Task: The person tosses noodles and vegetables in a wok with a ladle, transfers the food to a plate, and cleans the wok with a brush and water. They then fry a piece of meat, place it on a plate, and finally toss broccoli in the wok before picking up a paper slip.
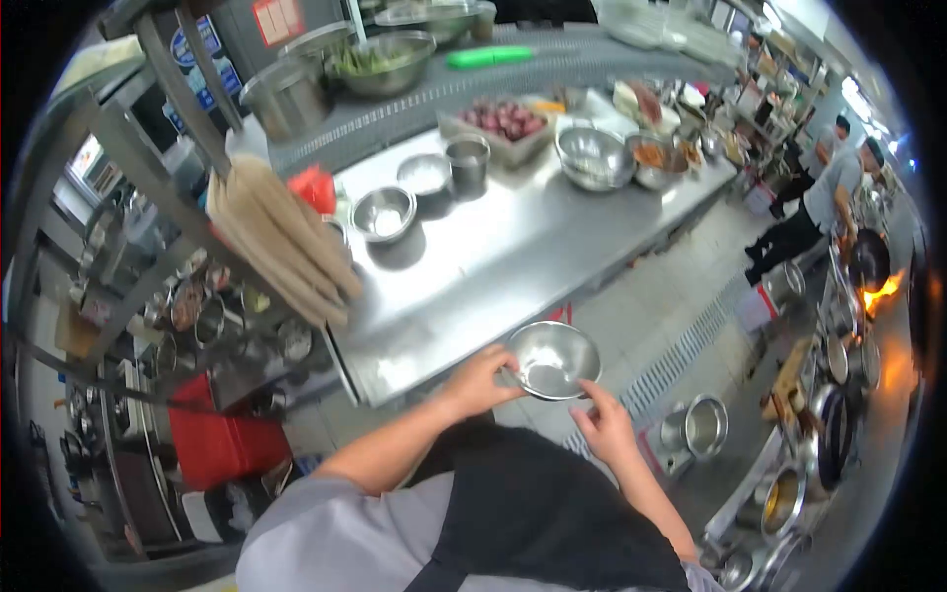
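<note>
A shiny metal bowl (554, 361), with nothing seen inside it, is held up just off the near edge of the steel worktable (493, 259). My left hand (480, 381) grips its left rim, the thumb along the side. At the lower right rim, my right hand (605, 422) has its fingers against the bowl while the thumb stands lower and apart; the fingertips are partly hidden. On the table beyond are a small metal bowl with white contents (384, 214), another bowl of white stuff (425, 176) and a metal pot (468, 163).
Brown cloths (276, 232) hang by the table's left end. A tub of dark red pieces (505, 120) and larger metal bowls (595, 158) stand farther back. A green-handled knife (490, 57) lies on the shelf. At right, two people work near a wok (870, 259) over flames.
</note>
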`<state>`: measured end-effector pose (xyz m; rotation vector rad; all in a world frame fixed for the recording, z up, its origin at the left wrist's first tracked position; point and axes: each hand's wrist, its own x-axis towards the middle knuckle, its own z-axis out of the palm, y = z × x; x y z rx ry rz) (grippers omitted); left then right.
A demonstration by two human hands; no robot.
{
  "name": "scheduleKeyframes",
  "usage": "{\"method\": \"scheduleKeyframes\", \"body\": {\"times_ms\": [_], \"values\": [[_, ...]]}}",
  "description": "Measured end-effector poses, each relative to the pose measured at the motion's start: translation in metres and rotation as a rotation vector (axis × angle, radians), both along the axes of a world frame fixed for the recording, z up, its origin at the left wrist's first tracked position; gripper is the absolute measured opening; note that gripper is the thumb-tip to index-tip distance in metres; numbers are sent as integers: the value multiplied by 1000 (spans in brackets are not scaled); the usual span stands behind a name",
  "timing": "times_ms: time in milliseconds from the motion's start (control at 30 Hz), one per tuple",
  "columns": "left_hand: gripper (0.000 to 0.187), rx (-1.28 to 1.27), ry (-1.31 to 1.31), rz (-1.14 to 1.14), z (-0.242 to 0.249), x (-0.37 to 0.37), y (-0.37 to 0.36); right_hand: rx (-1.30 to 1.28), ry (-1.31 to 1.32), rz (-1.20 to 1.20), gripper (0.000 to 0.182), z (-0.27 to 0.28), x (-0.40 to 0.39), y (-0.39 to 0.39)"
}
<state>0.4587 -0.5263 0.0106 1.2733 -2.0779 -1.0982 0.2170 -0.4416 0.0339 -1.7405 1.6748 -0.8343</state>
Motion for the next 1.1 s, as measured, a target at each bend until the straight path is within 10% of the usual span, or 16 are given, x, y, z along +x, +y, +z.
{"method": "scheduleKeyframes", "body": {"times_ms": [200, 300, 433, 567, 767, 833, 900, 933, 1000, 1067, 1100], "values": [[37, -180, 74, 296, -8, 28, -124, -81, -162, -62, 13, 8, 1, -120], [40, -153, 11, 382, 10, 30, -173, -345, 165, 43, 28, 47, -28, -207], [43, -22, -51, 497, 0, 36, -184, -487, -256, 1, 15, 132, -56, -324], [35, 70, -79, 575, -19, 37, -173, -556, -689, 145, 65, 235, -72, -441], [28, 117, 87, 855, -26, -14, -150, -228, -1402, 239, 34, 332, -32, -656], [24, 127, 161, 929, -13, -44, -151, -986, 90, 15, 29, 324, -35, -747], [21, 155, 243, 1021, -11, -71, -147, -1025, -730, 93, 26, 308, -13, -907], [21, 138, 269, 1088, -13, -85, -144, -998, -734, 127, 26, 305, -12, -915], [21, 137, 309, 1185, -17, -110, -138, -245, -1611, 337, 17, 332, -11, -901], [19, 192, 328, 1251, -23, -131, -131, -80, -1696, 158, 13, 347, -10, -841], [19, 215, 333, 1267, -24, -139, -130, -393, -1230, 170, 13, 341, -12, -854]]}}
